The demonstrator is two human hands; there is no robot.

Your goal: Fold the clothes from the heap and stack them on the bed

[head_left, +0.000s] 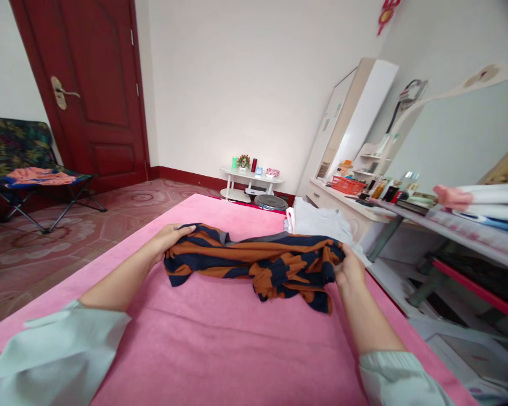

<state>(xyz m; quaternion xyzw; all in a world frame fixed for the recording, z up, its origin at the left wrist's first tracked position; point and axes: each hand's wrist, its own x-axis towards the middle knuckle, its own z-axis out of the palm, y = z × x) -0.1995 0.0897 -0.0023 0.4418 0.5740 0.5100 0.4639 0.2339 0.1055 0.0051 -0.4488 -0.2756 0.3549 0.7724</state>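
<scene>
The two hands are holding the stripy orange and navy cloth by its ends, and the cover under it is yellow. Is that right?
Not quite: the cover isn't yellow, it's pink, as the head view shows. The rest is right: the left hand and the right hand hold the stripy orange and navy cloth by its ends.

The pink cloth [220,349] is spread wide, with slight creases. Light grey clothes [322,221] lie at its far right edge.

A dark red door [99,84] stood behind a folding chair [14,141] on patterned tiles [146,197], while a low white table [249,176] stood by the pale wall [249,73] and a mirror [457,141] rose at right.
</scene>
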